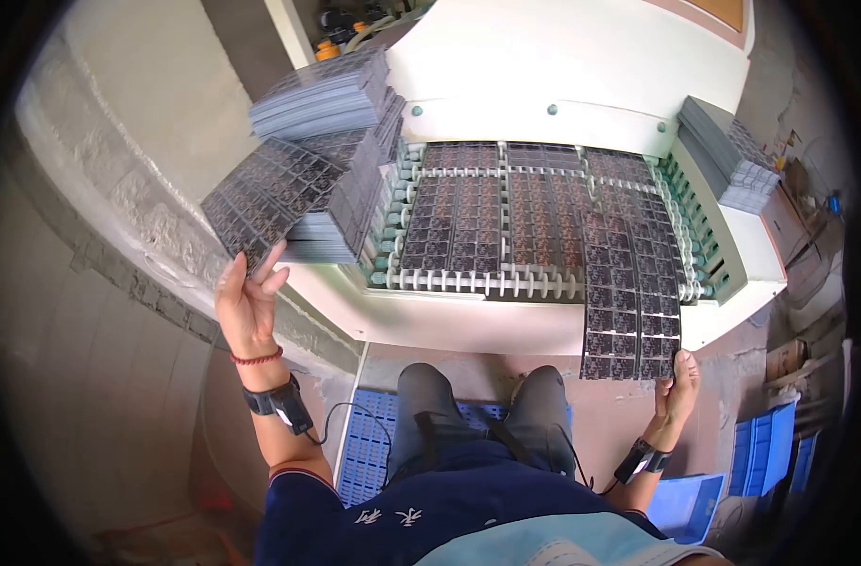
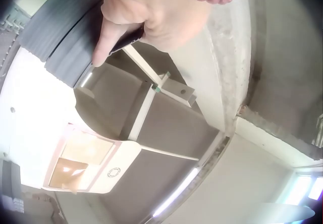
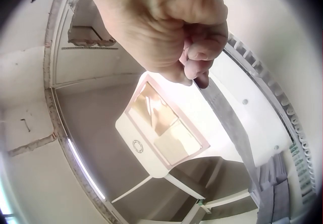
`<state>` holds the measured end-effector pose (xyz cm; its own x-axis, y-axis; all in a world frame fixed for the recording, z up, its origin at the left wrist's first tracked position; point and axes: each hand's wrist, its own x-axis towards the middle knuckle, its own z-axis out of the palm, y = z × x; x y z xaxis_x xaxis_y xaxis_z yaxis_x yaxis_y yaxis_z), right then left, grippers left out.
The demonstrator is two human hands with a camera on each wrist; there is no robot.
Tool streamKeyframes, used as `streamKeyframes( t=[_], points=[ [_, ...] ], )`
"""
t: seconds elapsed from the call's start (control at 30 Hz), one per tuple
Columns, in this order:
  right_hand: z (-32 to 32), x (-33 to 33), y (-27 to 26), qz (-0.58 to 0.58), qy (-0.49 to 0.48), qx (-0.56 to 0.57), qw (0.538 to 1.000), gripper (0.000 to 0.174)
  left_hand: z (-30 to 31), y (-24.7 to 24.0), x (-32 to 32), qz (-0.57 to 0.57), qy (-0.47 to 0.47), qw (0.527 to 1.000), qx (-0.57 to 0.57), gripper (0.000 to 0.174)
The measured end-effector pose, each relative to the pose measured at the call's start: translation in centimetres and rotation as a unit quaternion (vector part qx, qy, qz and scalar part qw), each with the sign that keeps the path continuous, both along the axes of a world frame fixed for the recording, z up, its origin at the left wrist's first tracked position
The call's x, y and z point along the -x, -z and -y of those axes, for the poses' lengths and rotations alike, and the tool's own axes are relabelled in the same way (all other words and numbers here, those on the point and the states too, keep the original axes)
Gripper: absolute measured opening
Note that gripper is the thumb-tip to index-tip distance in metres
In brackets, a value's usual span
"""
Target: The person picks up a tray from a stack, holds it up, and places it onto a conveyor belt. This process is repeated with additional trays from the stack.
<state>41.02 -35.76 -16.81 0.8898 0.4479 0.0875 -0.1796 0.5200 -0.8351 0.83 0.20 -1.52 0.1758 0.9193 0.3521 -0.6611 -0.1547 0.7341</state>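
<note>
My left hand (image 1: 249, 307) pinches the near corner of a dark printed circuit board panel (image 1: 270, 184) that lies slanted over the left stack. In the left wrist view, the thumb (image 2: 107, 42) presses along the board's edge beside the grey stacked edges. On the other side, my right hand (image 1: 677, 391) grips the lower right corner of another circuit board panel (image 1: 633, 311), its far end over the roller conveyor. That panel shows nearly edge-on as a thin grey strip (image 3: 229, 115) in the right wrist view, the curled fingers at its end.
Several panels (image 1: 449, 222) lie in rows on the conveyor's white rollers (image 1: 487, 285). Tall board stacks (image 1: 322, 104) stand at its left, another stack (image 1: 727, 156) at its right. The white machine housing (image 1: 562, 66) rises behind. Blue crates (image 1: 762, 448) sit on the floor at right.
</note>
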Motion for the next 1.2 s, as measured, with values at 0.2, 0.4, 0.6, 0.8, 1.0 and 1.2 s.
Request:
streamKeyframes(
  t=[0.2,0.4,0.6,0.8,1.0,1.2],
  points=[
    [0.0,0.0,0.0,-0.021,0.023,-0.021,0.999,0.012,4.6,1.9,-0.9,-0.059,0.005,0.998,-0.035,0.032],
    [-1.1,0.8,-0.7,-0.032,-0.011,-0.092,0.995,0.014,9.8,3.9,-5.3,-0.081,0.157,0.984,0.032,0.033],
    [-1.4,1.7,-0.6,-0.043,-0.027,-0.083,0.995,0.013,12.1,8.1,-9.7,-0.146,0.306,0.935,0.106,0.031],
    [-4.3,5.7,0.4,-0.102,-0.105,0.002,0.989,0.011,12.1,13.2,-10.3,-0.192,0.379,0.892,0.156,0.025],
    [-7.4,9.3,2.6,-0.078,-0.16,0.134,0.975,0.011,12.4,15.3,-8.7,-0.232,0.369,0.876,0.204,0.023],
    [-8.6,10.4,2.2,-0.043,-0.174,0.186,0.966,0.017,12.4,16.8,-7.8,-0.222,0.338,0.887,0.223,0.025]
  ],
)
